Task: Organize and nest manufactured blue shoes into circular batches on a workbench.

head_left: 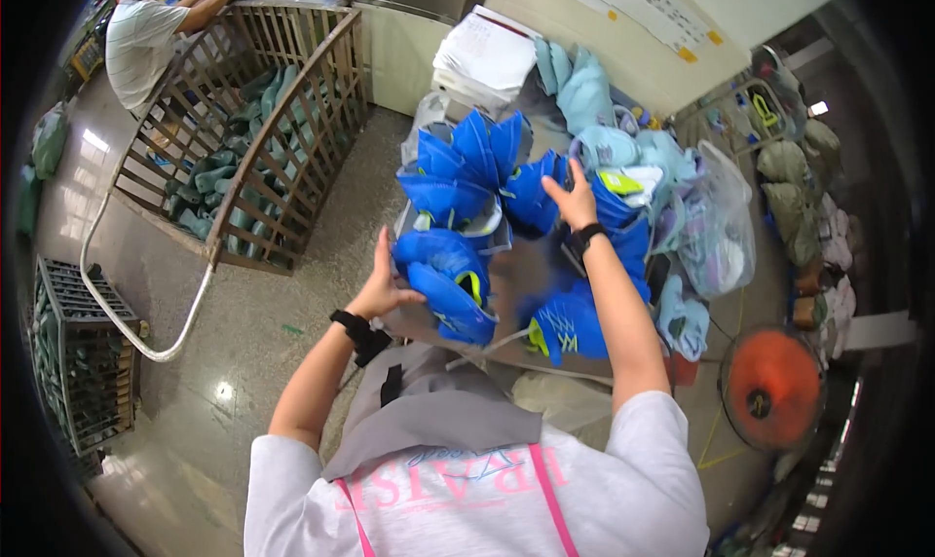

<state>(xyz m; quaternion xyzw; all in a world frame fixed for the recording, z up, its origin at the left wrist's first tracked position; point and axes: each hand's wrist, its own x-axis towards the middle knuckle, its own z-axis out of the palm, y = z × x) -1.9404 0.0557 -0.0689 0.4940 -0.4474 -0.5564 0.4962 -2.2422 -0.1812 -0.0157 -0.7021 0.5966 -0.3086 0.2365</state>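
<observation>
Blue shoe uppers with lime-green linings are bunched on the work table in front of me. My left hand (382,289) is at the left side of a near blue upper (443,270), fingers spread and thumb against its edge. Behind it stands a fanned stack of blue uppers (453,167). My right hand (576,202) has thumb and forefinger apart, with the thumb against another blue upper (529,195). Under my right forearm lies a blurred blue upper (570,325) with a lime pattern.
Light-blue uppers (609,148) and a clear plastic bag (726,231) crowd the right side. White papers (482,55) are piled at the back. A rusty barred cart (282,158) holds green shoe lasts, with a person (146,41) beyond it. An orange fan (772,387) stands right.
</observation>
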